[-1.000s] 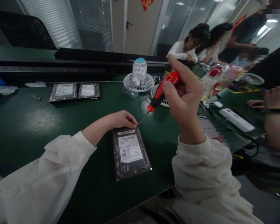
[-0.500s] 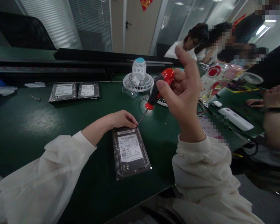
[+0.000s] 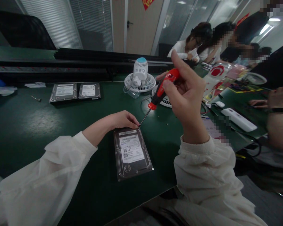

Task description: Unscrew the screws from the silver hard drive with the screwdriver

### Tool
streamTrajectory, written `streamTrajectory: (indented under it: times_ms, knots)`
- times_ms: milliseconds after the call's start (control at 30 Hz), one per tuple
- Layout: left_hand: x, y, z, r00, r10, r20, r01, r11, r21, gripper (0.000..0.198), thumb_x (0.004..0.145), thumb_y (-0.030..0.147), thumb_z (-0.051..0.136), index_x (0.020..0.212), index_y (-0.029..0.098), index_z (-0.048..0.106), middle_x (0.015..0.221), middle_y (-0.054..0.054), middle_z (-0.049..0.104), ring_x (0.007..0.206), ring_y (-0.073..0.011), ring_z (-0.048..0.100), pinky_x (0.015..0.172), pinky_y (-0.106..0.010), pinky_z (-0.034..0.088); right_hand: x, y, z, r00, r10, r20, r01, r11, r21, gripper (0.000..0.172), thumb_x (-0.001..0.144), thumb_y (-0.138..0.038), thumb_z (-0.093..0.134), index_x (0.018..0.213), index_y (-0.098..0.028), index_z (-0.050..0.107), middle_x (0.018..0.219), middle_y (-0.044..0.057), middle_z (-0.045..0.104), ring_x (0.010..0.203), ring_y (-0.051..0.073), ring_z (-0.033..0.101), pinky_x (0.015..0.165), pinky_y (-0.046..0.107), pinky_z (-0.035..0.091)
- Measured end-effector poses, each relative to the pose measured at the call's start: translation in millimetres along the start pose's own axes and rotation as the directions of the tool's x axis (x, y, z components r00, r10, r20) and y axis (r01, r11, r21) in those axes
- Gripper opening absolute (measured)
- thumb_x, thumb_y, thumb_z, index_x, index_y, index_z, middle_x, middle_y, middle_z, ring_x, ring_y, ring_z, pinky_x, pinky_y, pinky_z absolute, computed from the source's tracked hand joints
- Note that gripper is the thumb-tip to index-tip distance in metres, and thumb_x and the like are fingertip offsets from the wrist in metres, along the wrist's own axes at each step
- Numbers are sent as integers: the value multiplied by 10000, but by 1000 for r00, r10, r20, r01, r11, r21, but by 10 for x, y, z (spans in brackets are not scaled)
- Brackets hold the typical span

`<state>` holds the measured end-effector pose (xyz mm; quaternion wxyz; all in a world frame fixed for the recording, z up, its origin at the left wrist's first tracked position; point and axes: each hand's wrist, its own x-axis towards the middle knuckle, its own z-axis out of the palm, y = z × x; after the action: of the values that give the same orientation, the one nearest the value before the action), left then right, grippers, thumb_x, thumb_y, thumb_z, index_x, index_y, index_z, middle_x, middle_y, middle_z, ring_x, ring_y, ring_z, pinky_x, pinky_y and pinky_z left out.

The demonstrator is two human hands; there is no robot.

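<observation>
A hard drive (image 3: 132, 153) lies label-up on the green table (image 3: 37, 125) in front of me. My left hand (image 3: 122, 120) rests curled on the drive's far edge, fingers pressed down on it. My right hand (image 3: 186, 94) is closed round the red-and-black handle of a screwdriver (image 3: 159, 92), held at a slant. The metal tip touches the drive's far right corner, right by my left fingertips.
Two more hard drives (image 3: 63, 92) (image 3: 89, 91) lie at the back left, with a small screw-like part (image 3: 36, 99) nearby. A small white fan (image 3: 140, 77) stands behind the screwdriver. Other people (image 3: 195, 44) work at the right; a co-worker's hand (image 3: 279, 97) and a white device (image 3: 238, 119) are close.
My right hand's fingers shifted on the screwdriver handle, opening and closing round it as it turned. The tip stayed on the drive's corner. My left hand has not moved.
</observation>
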<state>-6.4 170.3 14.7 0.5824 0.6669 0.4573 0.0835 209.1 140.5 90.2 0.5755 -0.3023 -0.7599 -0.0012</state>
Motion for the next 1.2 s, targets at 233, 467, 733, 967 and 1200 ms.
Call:
streamTrajectory:
  times_ms: [233,467,733,967,1200]
  knots:
    - [-63,66,25,1000,-9,2,9,1000,-19,78,727,224,805,804,236,800,792,12,775,766,-176,687,760,-312,518,37,-68,-28,1000,-26,13,27,988,-150,548,915,-570,692,1405,-328,649,1215,63,742,1049,248,714,956,429,639]
    - [-57,69,35,1000,-15,-14,14,1000,-24,57,726,203,781,773,232,795,770,9,769,742,-175,680,752,-320,517,6,6,-43,999,-7,39,8,1000,-28,526,981,-550,577,1455,-325,605,1120,40,764,957,216,727,814,381,647]
    - [-70,73,26,1000,-16,-9,16,1000,-16,84,706,230,820,786,236,797,776,14,768,753,-180,681,750,-322,514,3,-20,25,998,-61,-28,62,998,8,495,936,-555,657,1390,-358,653,1203,40,749,923,214,724,873,409,629]
    - [-47,53,15,1000,-4,-7,4,1000,1,85,708,240,814,792,249,807,796,11,776,800,-198,689,794,-339,508,27,-82,2,994,-74,-75,64,990,-128,438,940,-538,663,1349,-382,690,991,32,696,890,217,653,869,408,587]
    - [-54,55,29,1000,-9,-8,9,1000,-11,98,711,237,799,808,234,803,784,6,767,768,-190,677,768,-334,515,5,-36,15,997,-50,-52,51,999,18,508,971,-570,595,1447,-392,611,998,33,733,880,231,683,758,401,574]
